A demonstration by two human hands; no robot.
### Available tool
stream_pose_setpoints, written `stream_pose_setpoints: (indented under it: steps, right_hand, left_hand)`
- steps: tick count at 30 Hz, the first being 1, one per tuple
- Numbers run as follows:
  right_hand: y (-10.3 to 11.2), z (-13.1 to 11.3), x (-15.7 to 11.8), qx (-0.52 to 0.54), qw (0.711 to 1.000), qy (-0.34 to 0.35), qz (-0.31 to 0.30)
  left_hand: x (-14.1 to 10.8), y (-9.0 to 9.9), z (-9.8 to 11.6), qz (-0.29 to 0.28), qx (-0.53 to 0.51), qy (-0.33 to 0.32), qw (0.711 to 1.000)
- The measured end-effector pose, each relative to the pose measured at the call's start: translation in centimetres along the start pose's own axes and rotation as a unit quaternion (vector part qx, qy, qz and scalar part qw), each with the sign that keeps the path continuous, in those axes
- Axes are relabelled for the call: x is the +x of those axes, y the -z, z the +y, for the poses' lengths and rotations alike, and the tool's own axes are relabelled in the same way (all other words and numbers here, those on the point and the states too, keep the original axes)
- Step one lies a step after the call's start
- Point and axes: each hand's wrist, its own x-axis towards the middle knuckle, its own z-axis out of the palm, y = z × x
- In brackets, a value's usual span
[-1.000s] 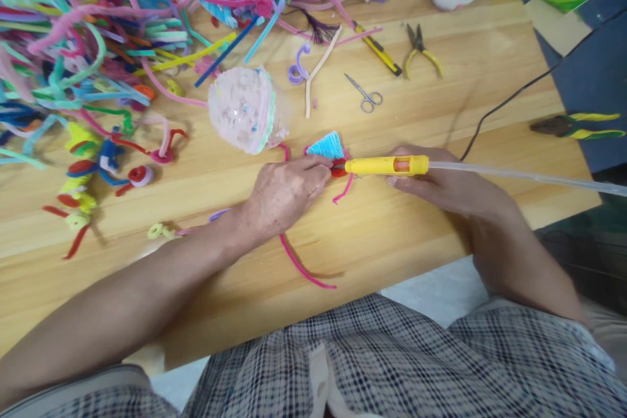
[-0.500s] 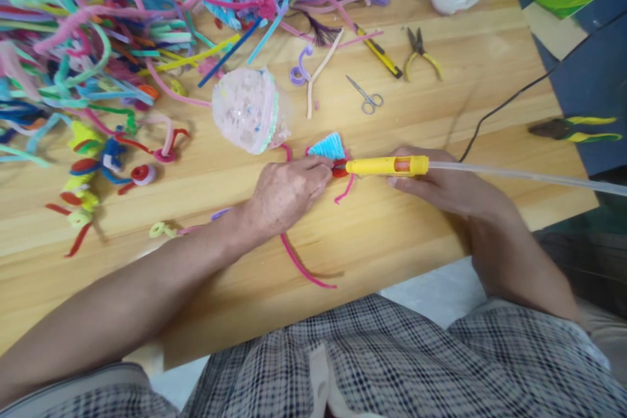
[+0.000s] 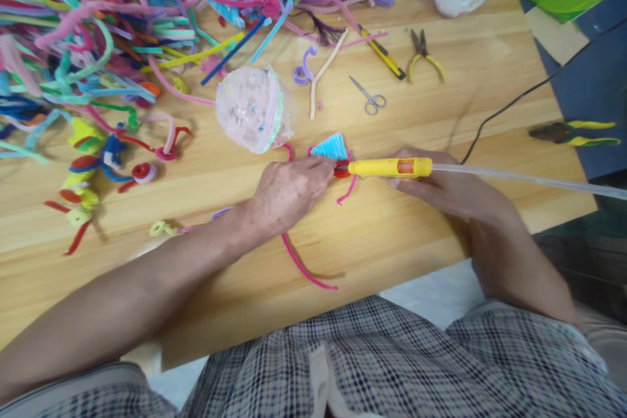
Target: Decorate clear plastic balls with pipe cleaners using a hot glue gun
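Note:
My left hand pinches a pipe-cleaner figure with a blue fuzzy triangle, a red part and bright pink strands. The fingers cover part of the figure. In my right hand is a yellow hot glue gun, seen from above, with a long clear glue stick sticking out of its back end. Its nozzle meets the red part beside my left fingertips; whether it touches cannot be made out. A pink pipe cleaner curves out below my left hand.
A domed clear plastic piece stands just beyond my left hand. Small scissors, a yellow cutter and pliers lie further back. Tangled pipe cleaners fill the left. A black cord crosses the right side.
The whole view has shifted very slightly. Both hands, the glue gun and the pipe-cleaner figure keep their places relative to each other.

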Motion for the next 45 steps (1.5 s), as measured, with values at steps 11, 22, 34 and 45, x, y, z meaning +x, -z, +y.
stream_pose_setpoints:
  steps: [11,22,34,45]
  right_hand:
    - [0.0,-0.1,0.0,0.001,1.000,-0.006,-0.001]
    - [-0.2,0.7,0.3,0.000,0.999,-0.030,0.021]
    - [0.1,-0.7,0.2,0.045,0.998,-0.037,0.016]
    - [-0.1,-0.4,0.2,0.017,0.999,-0.033,0.009]
  left_hand:
    - [0.1,0.4,0.3,-0.018,0.010,0.019,1.000]
    - [-0.1,0.1,0.1,-0.014,0.024,0.011,1.000]
    - [0.0,0.0,0.4,-0.009,0.033,0.026,0.999]
    - [0.2,0.5,0.4,-0.013,-0.005,0.032,0.999]
